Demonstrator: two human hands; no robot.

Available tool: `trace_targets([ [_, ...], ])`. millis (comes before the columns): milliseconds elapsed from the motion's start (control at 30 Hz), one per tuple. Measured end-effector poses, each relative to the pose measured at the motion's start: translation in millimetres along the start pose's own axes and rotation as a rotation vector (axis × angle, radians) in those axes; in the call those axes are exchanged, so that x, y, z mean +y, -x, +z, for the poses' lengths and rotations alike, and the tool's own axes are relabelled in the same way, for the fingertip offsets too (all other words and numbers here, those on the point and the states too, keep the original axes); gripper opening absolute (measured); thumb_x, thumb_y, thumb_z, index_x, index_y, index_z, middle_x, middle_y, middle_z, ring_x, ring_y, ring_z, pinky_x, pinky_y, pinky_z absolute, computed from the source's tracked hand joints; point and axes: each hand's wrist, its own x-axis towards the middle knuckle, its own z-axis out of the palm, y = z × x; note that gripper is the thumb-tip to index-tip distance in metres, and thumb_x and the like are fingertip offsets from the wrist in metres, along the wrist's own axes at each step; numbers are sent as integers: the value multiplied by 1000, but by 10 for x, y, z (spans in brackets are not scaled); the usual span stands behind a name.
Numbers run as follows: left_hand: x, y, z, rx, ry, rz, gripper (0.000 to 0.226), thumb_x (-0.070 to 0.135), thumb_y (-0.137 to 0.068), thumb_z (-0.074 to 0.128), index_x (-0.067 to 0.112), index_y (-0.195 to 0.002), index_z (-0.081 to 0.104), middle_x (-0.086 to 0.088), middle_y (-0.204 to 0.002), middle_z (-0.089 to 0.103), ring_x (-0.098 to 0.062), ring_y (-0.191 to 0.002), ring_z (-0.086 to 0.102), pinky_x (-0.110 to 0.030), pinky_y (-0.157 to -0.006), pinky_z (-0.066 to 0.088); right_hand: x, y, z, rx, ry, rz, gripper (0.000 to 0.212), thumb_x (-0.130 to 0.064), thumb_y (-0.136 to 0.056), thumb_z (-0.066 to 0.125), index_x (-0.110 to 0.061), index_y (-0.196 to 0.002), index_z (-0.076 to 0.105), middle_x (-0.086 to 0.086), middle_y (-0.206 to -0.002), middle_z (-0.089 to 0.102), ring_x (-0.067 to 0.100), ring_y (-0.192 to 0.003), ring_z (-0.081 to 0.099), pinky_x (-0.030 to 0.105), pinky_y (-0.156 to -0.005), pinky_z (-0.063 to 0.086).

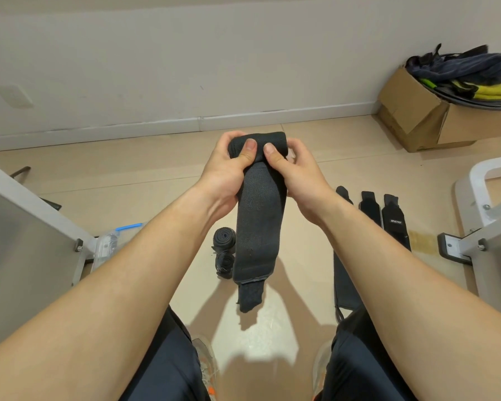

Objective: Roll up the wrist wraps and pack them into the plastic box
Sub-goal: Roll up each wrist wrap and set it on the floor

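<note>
Forearms outstretched, left hand [229, 166] and right hand [300, 176] curl fingers round the rolled top of a black woven wrist wrap [259, 218] hanging above the floor [156, 175]; a flat black wrap [394, 224] there bears an illegible white logo.

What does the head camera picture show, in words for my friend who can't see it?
A left hand and a right hand hold up a black wrist wrap with its top end rolled, the rest hanging down. On the floor below lie two rolled wraps, flat wraps to the right and a clear plastic box to the left.
</note>
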Motion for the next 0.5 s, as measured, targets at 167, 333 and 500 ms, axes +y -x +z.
trace_targets([
  [167,-17,-25,-100,13,-315,220,16,14,-103,58,26,-110,51,0,-96,65,-12,-85,64,-30,-79,57,29,-3,88,6,3,20,22,-30,-106,54,-14,-119,61,3,-105,75,15,-96,74,31,-83,58],
  [333,9,5,-164,-109,-524,283,22,12,-99,63,21,-112,47,0,-89,63,-10,-75,61,-29,-69,51,-11,-16,38,48,31,-4,31,-33,-106,54,-6,-120,62,9,-102,74,18,-91,73,35,-81,58],
  [500,122,20,-224,-164,-425,78,21,11,-97,63,21,-92,46,1,-75,59,-8,-59,57,-21,-52,47,10,2,-53,-47,124,-29,22,-16,-103,60,-7,-123,60,10,-97,72,18,-85,70,29,-73,57],
])
